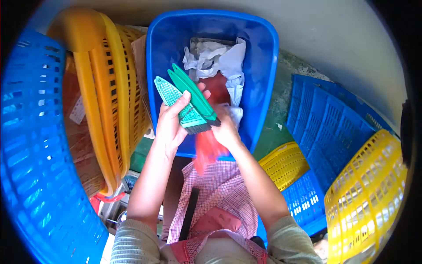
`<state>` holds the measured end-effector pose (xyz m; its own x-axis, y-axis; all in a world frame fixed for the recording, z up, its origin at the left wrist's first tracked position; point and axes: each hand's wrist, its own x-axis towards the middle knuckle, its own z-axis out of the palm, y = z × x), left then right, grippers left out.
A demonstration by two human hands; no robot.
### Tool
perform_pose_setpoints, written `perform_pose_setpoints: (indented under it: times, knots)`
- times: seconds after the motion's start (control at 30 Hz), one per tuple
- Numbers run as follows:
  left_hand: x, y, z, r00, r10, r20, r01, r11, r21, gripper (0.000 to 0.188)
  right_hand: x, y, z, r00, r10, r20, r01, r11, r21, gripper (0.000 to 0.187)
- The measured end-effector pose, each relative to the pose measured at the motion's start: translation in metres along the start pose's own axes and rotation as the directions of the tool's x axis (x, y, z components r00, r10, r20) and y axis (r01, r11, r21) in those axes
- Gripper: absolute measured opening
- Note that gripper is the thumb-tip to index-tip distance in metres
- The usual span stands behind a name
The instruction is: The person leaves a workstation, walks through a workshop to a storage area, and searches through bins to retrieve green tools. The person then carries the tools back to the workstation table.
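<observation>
1. So we had the left hand [170, 121] closed around a bunch of green brushes, thumb on top and fingertips poking out on the far side. We made out a light green brush [191, 115] with a bumpy face and a darker green brush [198, 99] beside it, maybe with another tucked along it.

2. They were over the near half of a blue bin [211, 13], handles angled up and left, dark bristles [198, 128] toward us.

3. The right hand [226, 130] was right by the bristle end. It was blurry, so we couldn't honestly tell whether it was gripping a brush, the soft red thing [205, 153] hanging below, or both.

4. Our main worry was the fanned handles: with the thumb as the only visible clamp on top, a loose squeeze could have let one slide into the bin.

5. We also reckoned the red thing could snag on the bristles if it got pulled sideways.

6. Anything dropped might've landed in the crumpled white plastic [231, 61] down there and been annoying to fish out.
</observation>
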<state>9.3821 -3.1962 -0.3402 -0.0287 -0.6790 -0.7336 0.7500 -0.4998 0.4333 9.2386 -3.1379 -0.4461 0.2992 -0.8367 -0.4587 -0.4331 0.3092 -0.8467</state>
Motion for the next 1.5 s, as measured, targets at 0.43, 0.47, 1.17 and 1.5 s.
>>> perform_pose_setpoints:
  times: [0.43,0.47,1.17,1.5]
  knots:
    - [-0.037,-0.029,0.044,0.99,-0.13,0.062,0.115,0.973,0.2,0.044,-0.025,-0.089,-0.07,0.958,0.171,-0.23,0.028,0.744,0.667,0.045]
    - [-0.036,-0.034,0.043,0.987,-0.143,0.067,0.125,0.966,0.226,0.043,-0.028,-0.085,-0.068,0.957,0.179,-0.229,0.023,0.74,0.672,0.045]
    - [0.01,-0.052,0.034,0.962,-0.249,-0.108,0.272,0.887,0.373,0.027,-0.029,-0.072,-0.079,0.823,0.566,-0.052,-0.089,0.218,0.972,0.016]
    - [0.025,-0.023,0.032,0.955,-0.296,0.021,0.182,0.641,0.746,0.012,-0.036,-0.056,-0.075,0.866,0.493,-0.08,-0.013,0.182,0.983,0.016]
